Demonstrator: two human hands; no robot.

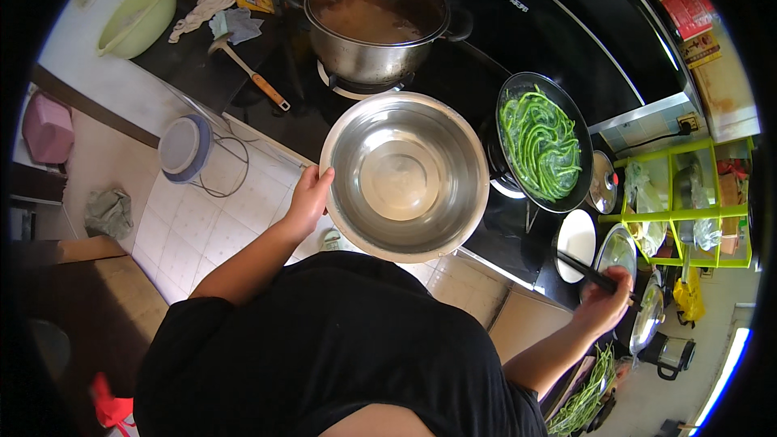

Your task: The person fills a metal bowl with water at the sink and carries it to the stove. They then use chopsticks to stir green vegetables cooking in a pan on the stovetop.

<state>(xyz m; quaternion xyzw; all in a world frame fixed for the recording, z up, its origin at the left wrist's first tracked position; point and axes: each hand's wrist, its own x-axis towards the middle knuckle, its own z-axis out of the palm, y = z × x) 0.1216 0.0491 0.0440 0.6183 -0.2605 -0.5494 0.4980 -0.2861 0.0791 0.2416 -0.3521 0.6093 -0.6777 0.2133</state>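
My left hand (309,201) grips the near-left rim of a wide stainless steel basin (401,180), held in front of me at the counter edge. The thumb lies over the rim. Inside, the basin's bottom shines; I cannot tell if it holds water. Off to the right, my right hand (605,301) is closed around dark chopsticks (584,269), whose tips point left over a white bowl (576,236). Just beyond the bowl, long green beans (541,142) fill a black pan (586,158) on the stove, among pale bubbling liquid.
A lidded steel pot (368,61) stands on the left burner. Beside it lies a wooden-handled utensil (257,79). A light green basin (146,12) sits far left. On the right are a glass lid (603,186), a lime-green rack (688,214) and more long beans (587,400).
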